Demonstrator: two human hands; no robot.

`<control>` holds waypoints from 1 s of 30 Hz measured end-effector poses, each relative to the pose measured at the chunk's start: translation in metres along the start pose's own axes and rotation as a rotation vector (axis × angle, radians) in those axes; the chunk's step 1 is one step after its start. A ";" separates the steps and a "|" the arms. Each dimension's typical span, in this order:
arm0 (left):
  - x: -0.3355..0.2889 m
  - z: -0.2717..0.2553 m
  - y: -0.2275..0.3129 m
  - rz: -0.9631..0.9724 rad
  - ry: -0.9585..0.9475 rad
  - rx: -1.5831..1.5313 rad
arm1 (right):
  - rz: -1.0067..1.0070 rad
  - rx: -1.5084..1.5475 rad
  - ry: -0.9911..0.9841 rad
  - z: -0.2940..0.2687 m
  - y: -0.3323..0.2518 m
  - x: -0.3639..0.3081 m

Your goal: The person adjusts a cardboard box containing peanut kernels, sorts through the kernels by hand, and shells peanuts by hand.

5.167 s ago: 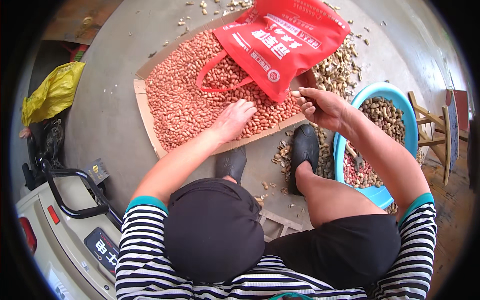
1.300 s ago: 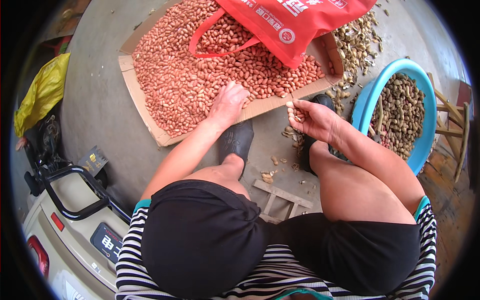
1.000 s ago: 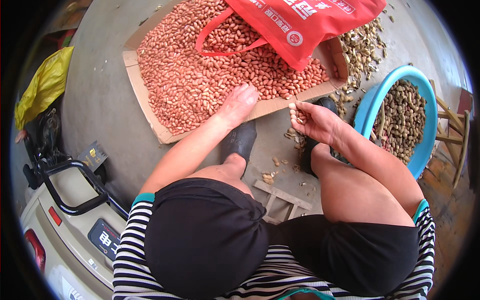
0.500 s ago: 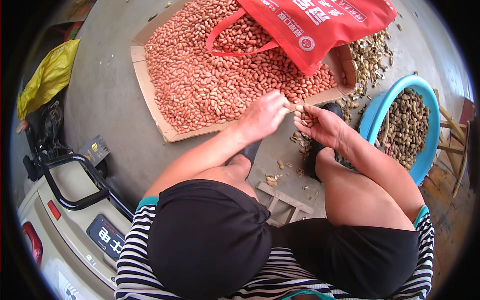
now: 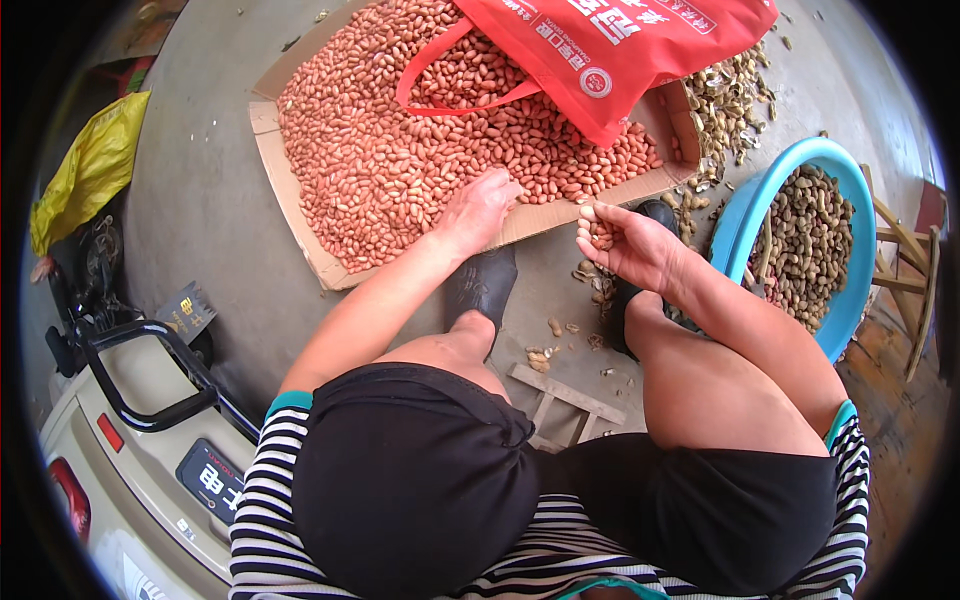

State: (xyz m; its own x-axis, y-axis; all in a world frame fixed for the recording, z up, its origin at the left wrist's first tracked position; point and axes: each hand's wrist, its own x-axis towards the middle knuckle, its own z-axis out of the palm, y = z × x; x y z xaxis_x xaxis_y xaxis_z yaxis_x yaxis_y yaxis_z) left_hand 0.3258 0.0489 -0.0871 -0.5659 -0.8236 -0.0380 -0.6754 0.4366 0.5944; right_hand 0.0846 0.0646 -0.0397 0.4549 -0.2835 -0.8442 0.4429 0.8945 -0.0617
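Reddish shelled peanuts [image 5: 380,140] fill a shallow cardboard tray [image 5: 300,232] in front of me. Over its near edge is my left hand [image 5: 478,210], fingers curled together; whatever they hold, if anything, is hidden. To the right, just outside the tray's near edge, my right hand [image 5: 640,248] is cupped palm up, its fingers closed round several peanut kernels [image 5: 602,235]. A red bag [image 5: 620,60] with a handle lies over the far right part of the peanuts.
A blue basin [image 5: 852,290] of unshelled peanuts [image 5: 812,240] stands at my right, beside wooden legs [image 5: 905,285]. Empty shells [image 5: 730,110] lie beyond the tray's right side. A small wooden frame [image 5: 565,395] is between my feet. A scooter [image 5: 150,450] stands at left, near a yellow bag [image 5: 90,170].
My left hand has moved left, away from the right hand and over the tray's near edge. The right hand stays cupped round the kernels. The whole view has shifted slightly.
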 end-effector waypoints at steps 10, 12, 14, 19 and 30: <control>0.022 -0.006 0.015 0.128 -0.030 0.206 | 0.028 -0.001 -0.004 -0.007 0.003 0.003; 0.029 -0.011 0.010 0.236 0.011 0.354 | 0.024 -0.012 -0.003 -0.005 0.003 0.003; 0.031 -0.017 0.001 0.312 -0.077 0.611 | 0.021 -0.021 -0.004 -0.001 0.003 0.002; 0.012 -0.042 -0.028 0.038 0.028 0.816 | 0.019 -0.006 0.003 -0.008 0.001 -0.001; 0.013 -0.041 -0.017 -0.033 0.217 0.376 | 0.007 0.003 -0.008 -0.006 -0.001 -0.004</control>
State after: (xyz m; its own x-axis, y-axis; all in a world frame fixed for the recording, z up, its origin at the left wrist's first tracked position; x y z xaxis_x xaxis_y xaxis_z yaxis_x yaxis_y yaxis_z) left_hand 0.3494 0.0153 -0.0645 -0.4557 -0.8789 0.1412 -0.8393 0.4771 0.2606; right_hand 0.0783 0.0670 -0.0396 0.4647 -0.2796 -0.8402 0.4415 0.8956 -0.0539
